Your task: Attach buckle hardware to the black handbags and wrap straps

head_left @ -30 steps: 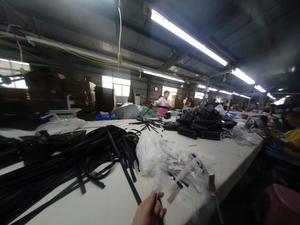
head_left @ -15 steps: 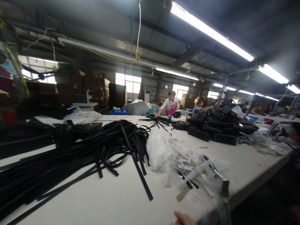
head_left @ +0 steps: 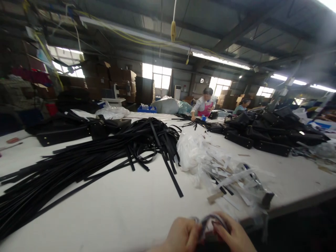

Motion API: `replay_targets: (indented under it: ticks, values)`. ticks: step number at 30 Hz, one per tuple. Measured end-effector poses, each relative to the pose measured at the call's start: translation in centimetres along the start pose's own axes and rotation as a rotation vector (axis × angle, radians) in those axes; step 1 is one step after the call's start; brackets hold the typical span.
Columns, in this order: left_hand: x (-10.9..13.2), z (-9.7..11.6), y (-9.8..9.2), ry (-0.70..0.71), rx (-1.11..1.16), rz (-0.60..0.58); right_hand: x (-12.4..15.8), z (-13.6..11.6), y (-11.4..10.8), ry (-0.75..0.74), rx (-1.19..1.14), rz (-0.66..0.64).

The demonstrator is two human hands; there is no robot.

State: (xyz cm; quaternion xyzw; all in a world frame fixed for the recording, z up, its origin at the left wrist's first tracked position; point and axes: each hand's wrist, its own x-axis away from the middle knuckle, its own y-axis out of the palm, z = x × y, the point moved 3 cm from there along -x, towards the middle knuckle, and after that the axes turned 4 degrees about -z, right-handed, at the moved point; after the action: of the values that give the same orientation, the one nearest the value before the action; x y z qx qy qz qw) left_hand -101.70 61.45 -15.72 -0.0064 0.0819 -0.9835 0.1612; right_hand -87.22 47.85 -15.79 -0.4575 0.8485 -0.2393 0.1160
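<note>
Low in the head view, my left hand (head_left: 181,232) and my right hand (head_left: 233,232) are close together, fingers closed on a curved dark band (head_left: 221,219). The band arches between them with a pale patch inside its curve; motion blur hides its exact kind. Ahead of my hands, on the white table, lies a heap of clear plastic wrap (head_left: 193,150) with paper scraps (head_left: 223,171). To the left spreads a large pile of long black straps (head_left: 105,154), some ends fanned out toward me.
Black bags (head_left: 265,133) are heaped at the right, and another black bag (head_left: 65,134) lies at the left. Across the white table (head_left: 118,217), a co-worker in a pink apron (head_left: 206,109) reaches toward black straps. A blue bin (head_left: 147,109) stands at the back.
The view has swung left and tipped down. One blurred hand showed at the bottom edge before; now both hands are in view, closed on the dark band.
</note>
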Motion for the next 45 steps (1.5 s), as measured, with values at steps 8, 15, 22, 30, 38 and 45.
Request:
replay_targets:
  ticks: [8, 15, 22, 30, 38, 45]
  values:
    - [-1.4, 4.4, -1.4, -0.216, 0.779, -0.191, 1.8, -3.3, 8.4, 0.007, -0.291, -0.348]
    - [-2.6, 2.2, -4.9, 0.3, -0.265, 0.158, 2.7, -3.6, 7.3, 0.037, -0.84, -0.537]
    - [-0.3, 2.9, -2.6, -0.042, -0.149, -0.244, -1.1, -1.1, 0.9, 0.006, -0.378, -0.143]
    - [-2.5, 6.6, -6.3, -0.233, 0.901, -0.205, -1.2, -0.5, 2.6, 0.048, -0.468, -0.194]
    - [-6.2, 8.1, -9.4, 0.05, 0.982, 0.079, -1.5, -1.4, 3.9, 0.117, -0.553, -0.302]
    - [-6.9, 4.1, -7.9, 0.357, -0.144, 0.397, -1.2, -4.2, 5.7, 0.081, -0.856, -0.732]
